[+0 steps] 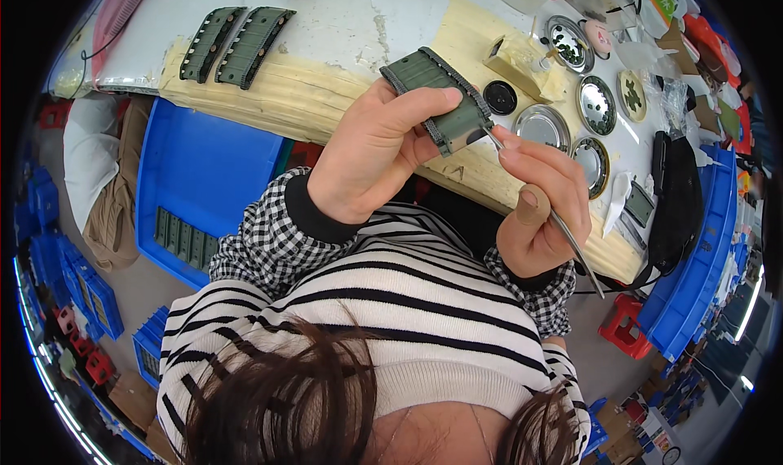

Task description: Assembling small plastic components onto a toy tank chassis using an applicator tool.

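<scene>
Near the table's front edge, my left hand [363, 151] grips a dark green, slightly curved panel [428, 77] with black ridged strips along its sides. The thumb lies across the panel's face and the other fingers are underneath, partly hidden. In my right hand [550, 208] are slim metal tweezers [577, 253], pinched close to their tip. That tip meets the panel's lower right corner; whether it holds a small part there is too fine to make out. A tan covering wraps the right thumb's end. Two similar green panels [209, 45] [254, 47] lie at the table's left.
Right of the panel stand round metal dishes [598, 106] with small dark green pieces, a black round lid [500, 98] and a yellowish block [522, 67]. A blue tray [208, 151] with another green panel [186, 238] is at my left. A blue bin [693, 277] stands right.
</scene>
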The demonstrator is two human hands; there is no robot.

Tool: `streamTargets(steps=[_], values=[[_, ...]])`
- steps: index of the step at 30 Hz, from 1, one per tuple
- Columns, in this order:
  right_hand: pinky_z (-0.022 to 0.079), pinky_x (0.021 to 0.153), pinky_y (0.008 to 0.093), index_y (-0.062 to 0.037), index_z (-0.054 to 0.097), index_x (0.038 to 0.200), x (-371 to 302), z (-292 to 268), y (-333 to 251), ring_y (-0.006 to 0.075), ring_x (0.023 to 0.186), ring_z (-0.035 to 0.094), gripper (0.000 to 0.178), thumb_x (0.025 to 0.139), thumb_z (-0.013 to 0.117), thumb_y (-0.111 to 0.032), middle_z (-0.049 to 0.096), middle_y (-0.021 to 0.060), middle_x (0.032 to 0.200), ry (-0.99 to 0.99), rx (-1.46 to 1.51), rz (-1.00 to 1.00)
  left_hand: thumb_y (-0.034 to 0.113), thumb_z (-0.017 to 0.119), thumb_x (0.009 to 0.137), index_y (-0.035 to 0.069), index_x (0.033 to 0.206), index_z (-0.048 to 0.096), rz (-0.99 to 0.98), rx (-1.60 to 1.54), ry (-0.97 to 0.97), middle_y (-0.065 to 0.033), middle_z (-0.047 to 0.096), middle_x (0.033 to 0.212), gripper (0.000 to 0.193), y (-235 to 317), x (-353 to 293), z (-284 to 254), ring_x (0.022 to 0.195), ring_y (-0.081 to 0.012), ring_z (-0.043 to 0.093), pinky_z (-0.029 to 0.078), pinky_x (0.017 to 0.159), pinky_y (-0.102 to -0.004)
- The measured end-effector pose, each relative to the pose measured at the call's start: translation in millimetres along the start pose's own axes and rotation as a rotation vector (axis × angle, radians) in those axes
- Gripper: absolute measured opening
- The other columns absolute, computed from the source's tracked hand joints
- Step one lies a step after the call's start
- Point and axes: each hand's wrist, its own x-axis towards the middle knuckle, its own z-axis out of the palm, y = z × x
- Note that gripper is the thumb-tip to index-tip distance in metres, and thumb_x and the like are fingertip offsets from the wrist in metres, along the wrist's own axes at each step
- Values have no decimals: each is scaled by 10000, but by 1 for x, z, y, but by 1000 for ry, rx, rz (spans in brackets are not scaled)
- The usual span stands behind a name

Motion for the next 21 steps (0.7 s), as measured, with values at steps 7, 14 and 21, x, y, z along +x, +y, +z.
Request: streamTargets(steps=[7,14,21], values=[[539,760,283,9,655,1001,-3,-2,2,243,911,677,127,892,603,-31,665,171,1018,15,9,1,146,582,923,36,1222,500,14,-64,-7,-94,609,1170,329,-4,-2,4,991,-122,617,514,857,-262],[549,812,320,24,635,1032,-3,-4,3,288,956,670,169,866,605,10,643,185,1038,-23,-12,-52,138,582,922,46,1246,483,9,-83,-9,-95,608,1173,351,-4,-2,5,1010,-124,610,507,860,-262],[551,842,364,34,616,1064,-4,-4,4,331,1010,649,222,842,620,22,612,190,1069,-29,49,-93,132,576,923,65,1271,457,12,-104,-28,-99,607,1177,375,-3,-3,6,1002,-131,616,515,849,-272]])
